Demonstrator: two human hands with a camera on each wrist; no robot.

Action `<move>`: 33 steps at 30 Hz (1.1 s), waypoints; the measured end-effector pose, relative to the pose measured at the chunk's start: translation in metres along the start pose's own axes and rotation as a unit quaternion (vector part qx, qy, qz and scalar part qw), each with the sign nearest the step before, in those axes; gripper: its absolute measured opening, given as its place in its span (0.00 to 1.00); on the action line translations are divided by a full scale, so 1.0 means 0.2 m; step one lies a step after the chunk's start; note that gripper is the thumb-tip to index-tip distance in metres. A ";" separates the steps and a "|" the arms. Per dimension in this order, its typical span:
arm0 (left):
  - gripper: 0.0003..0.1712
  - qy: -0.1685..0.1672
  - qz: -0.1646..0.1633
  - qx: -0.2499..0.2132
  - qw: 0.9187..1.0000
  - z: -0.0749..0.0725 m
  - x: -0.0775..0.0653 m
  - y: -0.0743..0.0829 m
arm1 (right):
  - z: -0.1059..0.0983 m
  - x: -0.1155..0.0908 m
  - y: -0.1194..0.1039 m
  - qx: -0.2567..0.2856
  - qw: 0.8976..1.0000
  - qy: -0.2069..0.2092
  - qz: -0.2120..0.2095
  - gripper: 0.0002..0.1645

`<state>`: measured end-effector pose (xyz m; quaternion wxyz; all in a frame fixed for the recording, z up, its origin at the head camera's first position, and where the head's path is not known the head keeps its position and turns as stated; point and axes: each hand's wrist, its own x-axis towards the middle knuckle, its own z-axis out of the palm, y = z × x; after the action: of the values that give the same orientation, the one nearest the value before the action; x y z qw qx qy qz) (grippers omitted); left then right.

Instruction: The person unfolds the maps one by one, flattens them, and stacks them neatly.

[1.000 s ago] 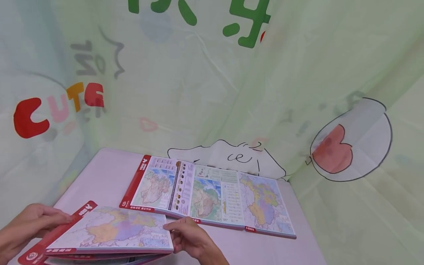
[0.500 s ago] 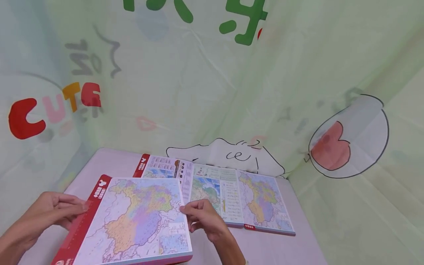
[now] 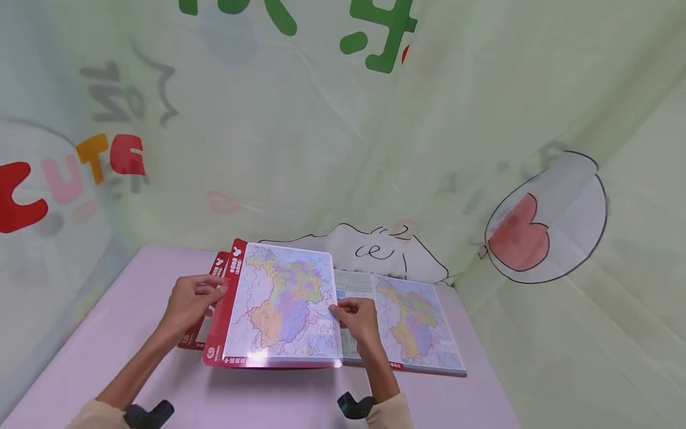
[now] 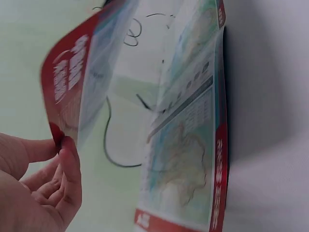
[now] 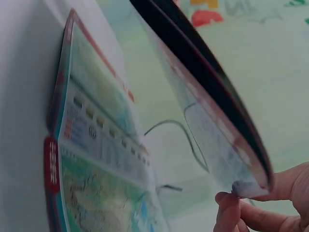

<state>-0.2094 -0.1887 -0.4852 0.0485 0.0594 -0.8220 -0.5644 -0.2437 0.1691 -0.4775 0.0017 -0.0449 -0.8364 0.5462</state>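
The left hand (image 3: 187,301) pinches a China map (image 3: 284,310) by its long red strip (image 3: 221,319), whose title end points away; the right hand (image 3: 359,322) pinches the map's right edge. The map is in the air over more maps (image 3: 420,328) on a pink table (image 3: 268,402). Behind is green cloth (image 3: 268,137).

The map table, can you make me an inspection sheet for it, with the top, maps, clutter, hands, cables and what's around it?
Surface: pale pinkish table, with maps on and above it.
Job's things: a red-edged map is held raised over a spread-out map, partly hiding it in the head view.
Clutter: nothing seen.
Hands: left hand pinches the raised map's red edge; right hand pinches the opposite edge.
Cables: nothing seen.
Surroundings: pale green cloth with coloured letters.
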 end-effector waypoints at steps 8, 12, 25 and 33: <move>0.25 -0.008 -0.018 0.034 0.999 0.26 0.18 -0.07 | 0.02 0.19 0.18 -0.029 0.996 0.075 0.043 0.12; 0.24 -0.004 -0.033 0.032 0.999 0.34 0.20 -0.10 | 0.03 0.22 0.24 -0.061 0.993 0.096 0.043 0.10; 0.22 0.016 -0.043 0.023 0.999 0.47 0.26 -0.21 | 0.09 0.33 0.47 -0.116 0.983 0.142 0.002 0.12; 0.22 0.017 -0.050 0.019 0.998 0.47 0.28 -0.24 | -0.03 0.41 0.53 0.072 0.997 -0.015 -0.015 0.45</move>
<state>-0.2773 -0.1268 -0.5627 0.0332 0.1115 -0.8276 -0.5491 -0.3169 0.2231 -0.5754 0.0005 -0.0243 -0.7955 0.6055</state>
